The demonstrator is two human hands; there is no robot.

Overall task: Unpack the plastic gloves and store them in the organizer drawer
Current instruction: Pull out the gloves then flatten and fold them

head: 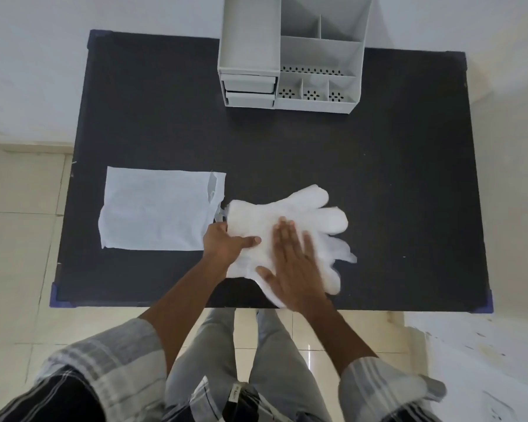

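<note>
A stack of clear plastic gloves (311,213) lies on the black table (378,178), fingers pointing right. My left hand (226,243) grips the cuff end of the stack, thumb on top. My right hand (296,263) lies flat on the gloves, fingers together and pointing away from me. To the left lies the flat, empty plastic packaging bag (156,208). The grey organizer (290,53) stands at the table's far edge, with two shut drawers (249,91) in its lower left part.
The organizer has open compartments (314,94) with perforated floors on its right side. Tiled floor shows around the table, and my legs are below its near edge. A white wall is behind the table.
</note>
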